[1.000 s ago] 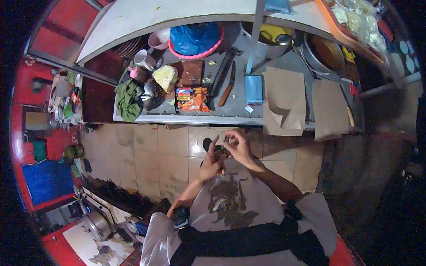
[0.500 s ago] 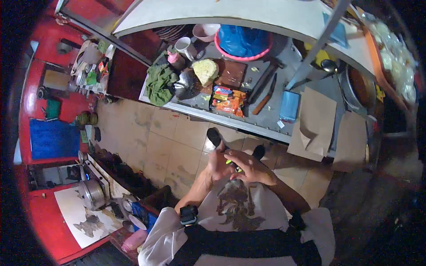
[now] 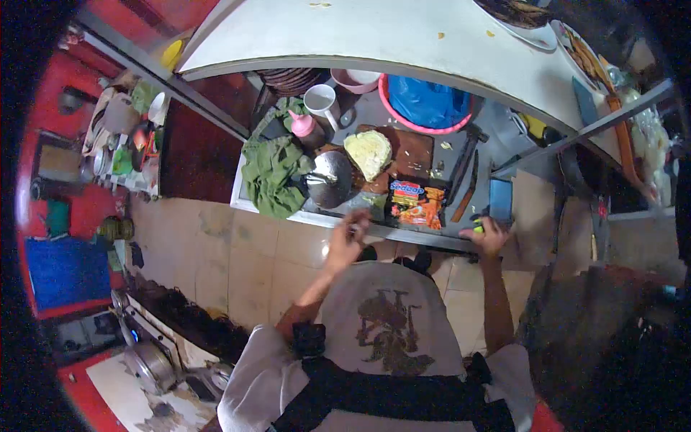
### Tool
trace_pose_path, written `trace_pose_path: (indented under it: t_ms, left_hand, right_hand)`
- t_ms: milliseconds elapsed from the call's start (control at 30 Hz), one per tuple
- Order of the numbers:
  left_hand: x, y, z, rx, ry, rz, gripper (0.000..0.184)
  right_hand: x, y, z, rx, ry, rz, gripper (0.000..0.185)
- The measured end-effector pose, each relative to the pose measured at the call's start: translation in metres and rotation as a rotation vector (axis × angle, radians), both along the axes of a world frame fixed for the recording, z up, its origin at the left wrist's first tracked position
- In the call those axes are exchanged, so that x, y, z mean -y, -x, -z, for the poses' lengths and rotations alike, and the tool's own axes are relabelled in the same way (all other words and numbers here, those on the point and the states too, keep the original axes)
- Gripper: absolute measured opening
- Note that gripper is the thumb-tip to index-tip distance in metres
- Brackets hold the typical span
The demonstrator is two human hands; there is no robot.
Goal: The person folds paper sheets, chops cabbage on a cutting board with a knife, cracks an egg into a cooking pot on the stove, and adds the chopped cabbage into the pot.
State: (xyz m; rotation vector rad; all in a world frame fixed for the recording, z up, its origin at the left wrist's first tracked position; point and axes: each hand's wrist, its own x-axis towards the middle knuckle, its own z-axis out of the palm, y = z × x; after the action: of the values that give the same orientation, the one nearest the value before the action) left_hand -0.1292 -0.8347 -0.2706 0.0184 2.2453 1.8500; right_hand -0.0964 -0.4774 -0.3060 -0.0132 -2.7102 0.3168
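My left hand (image 3: 347, 241) is at the counter's front edge, just below a shiny metal dome-shaped item (image 3: 329, 178). Its fingers are smeared by motion, and I cannot make out anything in them. At the right, my right hand (image 3: 491, 237) grips a small yellow-green object (image 3: 478, 228) over the counter edge; its kind is too small to tell. Right above that hand lies a flat blue rectangular item (image 3: 501, 199). Between the hands is an orange Sedaap noodle packet (image 3: 417, 204). Behind it, a cut cabbage (image 3: 369, 154) rests on a brown cutting board (image 3: 412, 153).
A green cloth (image 3: 272, 180), a pink-topped bottle (image 3: 306, 129) and a white mug (image 3: 322, 104) stand at the left. A knife (image 3: 466, 191) lies right of the packet. Behind is a pink basin (image 3: 384, 101) with a blue bag. A white shelf (image 3: 374, 32) overhangs the counter.
My hands were together in front of my body. They have parted and reached forward to the counter edge, the right one carrying the yellow-green object. The view has moved closer to the counter.
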Motion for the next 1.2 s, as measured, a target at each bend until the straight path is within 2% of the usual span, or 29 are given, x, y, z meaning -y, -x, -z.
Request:
trace_pose_path:
  t_ms: [33, 100, 133, 167, 200, 233, 267, 300, 333, 367, 400, 433, 467, 500, 567, 600, 667, 767, 900, 967, 1033, 1100, 1133, 1167, 1200]
  left_hand:
    - [0.026, 0.020, -0.006, -0.126, 0.144, -0.040, 0.035]
    - [0.084, 0.057, 0.009, -0.316, 0.467, -0.008, 0.044]
    - [0.105, 0.075, 0.018, -0.313, 0.459, -0.001, 0.044]
    - [0.122, 0.094, 0.026, -0.417, 0.568, 0.096, 0.049]
    - [0.134, 0.105, 0.030, -0.520, 0.678, 0.194, 0.053]
    - [0.140, 0.111, 0.026, -0.520, 0.674, 0.202, 0.053]
    - [0.140, 0.115, 0.020, -0.492, 0.844, 0.251, 0.054]
    - [0.142, 0.118, 0.016, -0.463, 1.013, 0.300, 0.054]
    - [0.147, 0.120, 0.019, -0.479, 1.094, 0.335, 0.053]
    - [0.149, 0.120, 0.015, -0.490, 1.088, 0.342, 0.053]
    - [0.150, 0.116, 0.008, -0.512, 1.029, 0.242, 0.053]
    - [0.151, 0.111, 0.000, -0.531, 0.969, 0.143, 0.053]
    - [0.149, 0.108, -0.006, -0.538, 1.041, 0.011, 0.051]
    - [0.152, 0.111, -0.010, -0.543, 1.037, 0.012, 0.051]
    - [0.166, 0.115, -0.014, -0.552, 1.118, 0.014, 0.050]
    - [0.180, 0.121, 0.005, -0.564, 0.966, 0.015, 0.053]
    - [0.198, 0.129, 0.024, -0.591, 0.895, 0.010, 0.050]
    - [0.207, 0.134, 0.025, -0.628, 0.783, -0.029, 0.052]
    - [0.209, 0.134, 0.027, -0.528, 0.682, -0.081, 0.050]
    - [0.204, 0.125, 0.020, -0.632, 0.778, -0.074, 0.050]
    - [0.201, 0.110, 0.016, -0.620, 0.827, -0.058, 0.050]
    - [0.199, 0.091, -0.014, -0.254, -0.370, -0.091, 0.058]
    - [0.200, 0.079, -0.026, -0.029, -0.955, -0.100, 0.064]
    - [0.204, 0.067, -0.033, -0.026, -0.955, -0.105, 0.064]
    - [0.210, 0.058, -0.039, -0.071, -0.637, 0.030, 0.068]
  right_hand:
    - [-0.006, 0.004, 0.000, -0.004, -0.081, 0.010, 0.064]
    - [-0.008, 0.015, 0.000, -0.056, -0.081, 0.043, 0.060]
    - [-0.003, 0.020, 0.000, -0.119, -0.067, 0.064, 0.056]
    - [0.012, 0.027, -0.005, -0.120, -0.071, 0.072, 0.056]
    - [0.034, 0.033, -0.015, -0.174, -0.069, 0.145, 0.047]
    - [0.059, 0.037, -0.023, -0.226, -0.067, 0.220, 0.039]
    - [0.091, 0.040, -0.029, -0.229, 0.134, 0.209, 0.021]
    - [0.119, 0.046, -0.017, -0.294, 0.409, 0.105, 0.014]
    - [0.155, 0.052, -0.009, -0.175, 0.779, 0.070, 0.011]
    - [0.191, 0.059, -0.039, 0.087, 0.755, 0.030, 0.015]
    - [0.212, 0.067, -0.019, 0.350, 0.660, 0.022, 0.022]
    - [0.248, 0.078, -0.050, 0.292, 0.757, -0.052, 0.027]
    - [0.265, 0.087, -0.051, 0.428, 0.744, -0.008, 0.033]
    - [0.276, 0.090, -0.009, 0.267, 0.677, -0.022, 0.028]
    - [0.286, 0.099, -0.008, 0.387, 0.782, -0.104, 0.022]
    - [0.290, 0.100, -0.008, 0.389, 0.777, -0.117, 0.022]
    - [0.294, 0.093, -0.010, 0.381, 0.897, -0.038, 0.016]
    - [0.283, 0.078, -0.046, 0.395, 0.973, -0.043, 0.013]
    - [0.231, 0.063, -0.109, 0.117, 0.632, -0.080, 0.012]
    - [0.207, 0.066, -0.154, 0.219, 0.704, -0.032, 0.011]
    - [0.212, 0.084, -0.216, 0.407, 0.841, 0.186, 0.012]
    - [0.203, 0.112, -0.221, 0.216, 0.351, -0.111, 0.014]
    - [0.202, 0.132, -0.210, 0.176, 0.315, -0.250, 0.014]
    - [0.202, 0.154, -0.198, 0.138, 0.280, -0.392, 0.014]
    - [0.220, 0.172, -0.199, 0.197, 0.350, -0.490, 0.014]
